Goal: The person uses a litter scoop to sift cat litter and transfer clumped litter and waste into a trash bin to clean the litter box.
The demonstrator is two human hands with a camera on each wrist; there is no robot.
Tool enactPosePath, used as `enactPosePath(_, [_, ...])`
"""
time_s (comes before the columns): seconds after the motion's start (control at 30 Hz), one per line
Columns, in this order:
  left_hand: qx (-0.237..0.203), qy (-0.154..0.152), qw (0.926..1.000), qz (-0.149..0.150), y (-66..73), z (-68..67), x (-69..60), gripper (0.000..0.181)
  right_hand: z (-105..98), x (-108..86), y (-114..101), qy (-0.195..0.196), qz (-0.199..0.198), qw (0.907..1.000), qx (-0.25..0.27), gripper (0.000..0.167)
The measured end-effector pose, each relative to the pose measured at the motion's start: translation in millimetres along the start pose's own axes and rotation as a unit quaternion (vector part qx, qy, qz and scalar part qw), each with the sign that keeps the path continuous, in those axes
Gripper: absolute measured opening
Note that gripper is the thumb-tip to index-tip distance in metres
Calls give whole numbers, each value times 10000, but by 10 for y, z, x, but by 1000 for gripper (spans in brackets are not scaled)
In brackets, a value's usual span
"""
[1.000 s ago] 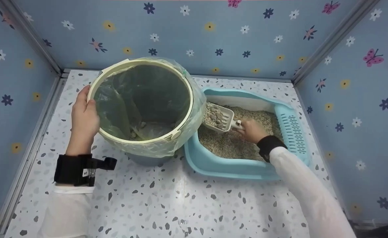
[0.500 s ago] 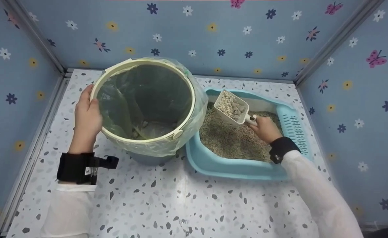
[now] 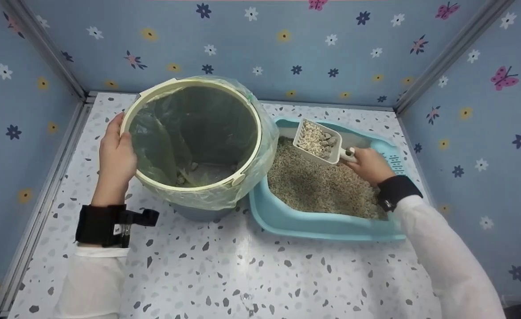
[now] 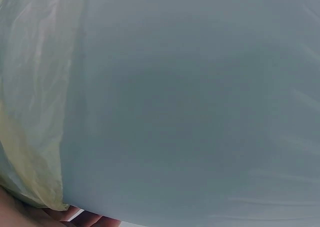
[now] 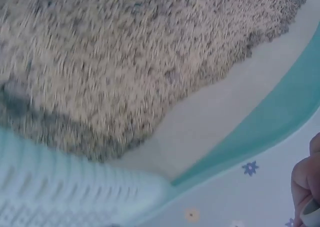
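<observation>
In the head view my left hand grips the left rim of a round bin lined with a thin yellow-green bag; a few clumps lie at its bottom. My right hand holds the handle of a white slotted scoop, loaded with pale grains and grey clumps, above the litter in a blue tray. The left wrist view shows the bin's outer wall and fingers below it. At the right edge of the right wrist view, my right hand curls round the handle.
The tray stands against the bin's right side, its perforated ledge at the right. A white speckled surface lies underneath. Blue flowered walls rise behind and on both sides.
The loaded scoop and my right hand have moved right, away from the bin, and the scoop has turned. My left hand keeps its grip on the rim.
</observation>
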State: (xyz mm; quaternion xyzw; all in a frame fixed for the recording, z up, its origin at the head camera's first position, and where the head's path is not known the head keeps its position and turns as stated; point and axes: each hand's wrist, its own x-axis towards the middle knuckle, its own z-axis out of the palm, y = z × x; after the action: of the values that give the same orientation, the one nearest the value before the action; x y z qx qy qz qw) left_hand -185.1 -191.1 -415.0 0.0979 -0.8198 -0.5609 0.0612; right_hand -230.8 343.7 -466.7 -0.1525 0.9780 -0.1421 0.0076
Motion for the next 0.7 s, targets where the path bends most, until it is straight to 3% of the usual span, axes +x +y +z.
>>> enactPosePath(0.17, [74, 15, 10000, -34, 4, -11, 6, 49, -195, -53, 78, -39, -445, 9924, -1148, 27])
enactPosePath(0.37, [15, 32, 10000, -18, -2, -14, 3, 49, -295, -127, 157, 576, -1298, 9675, -2094, 20])
enactPosePath(0.57, [2, 6, 10000, 22, 3, -3, 1, 49, -190, -236, 247, 1478, -1886, 9391, -2464, 29])
enactPosePath(0.7, [-14, -6, 10000, 70, -4, 5, -4, 49, -115, -274, 279, 1840, -2023, 9309, -2422, 33])
